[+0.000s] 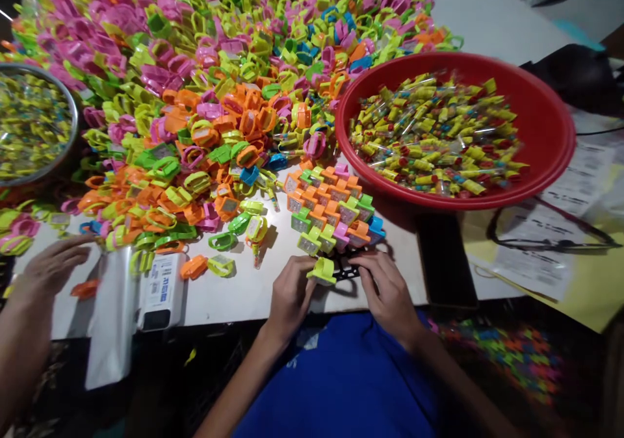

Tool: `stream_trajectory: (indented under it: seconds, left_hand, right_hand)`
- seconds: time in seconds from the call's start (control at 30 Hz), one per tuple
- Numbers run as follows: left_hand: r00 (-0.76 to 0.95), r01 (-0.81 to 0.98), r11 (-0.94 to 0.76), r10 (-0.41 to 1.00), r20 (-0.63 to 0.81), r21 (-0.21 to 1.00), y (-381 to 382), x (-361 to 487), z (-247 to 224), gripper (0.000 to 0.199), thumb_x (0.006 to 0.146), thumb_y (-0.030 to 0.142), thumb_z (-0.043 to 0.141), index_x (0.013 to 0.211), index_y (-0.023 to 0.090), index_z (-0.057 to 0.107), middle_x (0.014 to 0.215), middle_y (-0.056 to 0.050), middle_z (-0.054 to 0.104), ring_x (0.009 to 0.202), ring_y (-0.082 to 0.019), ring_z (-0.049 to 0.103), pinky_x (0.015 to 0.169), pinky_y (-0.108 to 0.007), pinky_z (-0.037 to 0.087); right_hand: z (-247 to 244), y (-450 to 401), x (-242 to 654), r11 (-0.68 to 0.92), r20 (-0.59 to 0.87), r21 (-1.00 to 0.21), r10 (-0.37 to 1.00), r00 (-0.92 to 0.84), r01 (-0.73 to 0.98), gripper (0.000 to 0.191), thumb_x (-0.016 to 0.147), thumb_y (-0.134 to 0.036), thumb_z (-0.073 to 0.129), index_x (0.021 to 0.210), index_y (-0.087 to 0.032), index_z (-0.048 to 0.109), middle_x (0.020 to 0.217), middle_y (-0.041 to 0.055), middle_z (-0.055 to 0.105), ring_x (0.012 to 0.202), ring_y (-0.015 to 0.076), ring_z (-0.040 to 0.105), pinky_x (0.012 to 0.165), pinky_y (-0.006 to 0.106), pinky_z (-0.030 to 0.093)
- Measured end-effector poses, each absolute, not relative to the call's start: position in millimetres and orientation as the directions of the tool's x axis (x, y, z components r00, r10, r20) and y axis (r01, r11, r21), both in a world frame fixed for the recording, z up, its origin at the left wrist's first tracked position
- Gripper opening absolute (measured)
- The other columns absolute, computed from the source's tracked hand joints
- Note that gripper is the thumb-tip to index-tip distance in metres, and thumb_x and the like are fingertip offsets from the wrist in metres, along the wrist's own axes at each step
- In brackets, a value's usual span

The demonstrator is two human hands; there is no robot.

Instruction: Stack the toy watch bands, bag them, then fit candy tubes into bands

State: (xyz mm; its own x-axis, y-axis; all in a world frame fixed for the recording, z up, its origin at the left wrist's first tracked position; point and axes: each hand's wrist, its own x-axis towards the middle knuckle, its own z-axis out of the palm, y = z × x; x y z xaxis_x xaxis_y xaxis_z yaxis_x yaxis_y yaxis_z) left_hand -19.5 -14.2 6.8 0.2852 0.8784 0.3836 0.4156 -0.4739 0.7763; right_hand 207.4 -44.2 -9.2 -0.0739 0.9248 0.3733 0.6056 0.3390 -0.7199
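Observation:
My left hand (pixel 291 295) pinches a yellow-green plastic ring (pixel 322 270) at the near end of a black strip (pixel 347 273). My right hand (pixel 385 293) grips that strip from the other side. Beyond my hands, a block of orange, lime, pink and blue rings (pixel 331 214) stands in tight rows, seemingly on a black backing that is mostly hidden. Loose rings (pixel 219 246) lie just left of the block, and a huge multicoloured heap of rings (pixel 195 67) spreads across the far table. A co-worker's open hand (pixel 56 266) rests at the table's left edge, holding nothing.
A red plastic basin (pixel 492 67) of yellow wrapped tubes stands to the right, beside a black phone (pixel 446 259) and printed papers (pixel 536 256). A steel bowl (pixel 34 123) sits far left. A white carton (pixel 163 292) stands near the front edge of the white table (pixel 234 301).

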Motion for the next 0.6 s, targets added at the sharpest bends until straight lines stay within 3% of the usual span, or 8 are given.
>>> stream_trajectory:
  seconds: [0.4, 0.6]
  left_hand:
    - [0.29, 0.411, -0.423, 0.9, 0.324, 0.808, -2, -23, 5, 0.008, 0.108, 0.027, 0.054, 0.11, 0.023, 0.061, 0.095, -0.003, 0.067, 0.086, -0.017, 0.068, 0.077, -0.027, 0.054]
    - [0.25, 0.43, -0.373, 0.924, 0.289, 0.822, -3, -19, 1, 0.006, 0.108, 0.027, 0.054, 0.108, 0.023, 0.06, 0.097, -0.003, 0.066, 0.088, -0.017, 0.068, 0.079, -0.027, 0.055]
  right_hand:
    - [-12, -40, 207, 0.329, 0.376, -0.657, 0.923, -0.083, 0.679, 0.029, 0.104, -0.012, 0.052, 0.121, -0.026, 0.07, 0.113, 0.0091, 0.073, 0.108, 0.0285, 0.068, 0.093, 0.045, 0.054]
    - [-9, -40, 206, 0.328, 0.366, -0.634, 0.925, -0.102, 0.701, 0.029, 0.106, -0.012, 0.05, 0.121, -0.026, 0.071, 0.111, 0.0086, 0.073, 0.107, 0.0275, 0.067, 0.093, 0.045, 0.053]
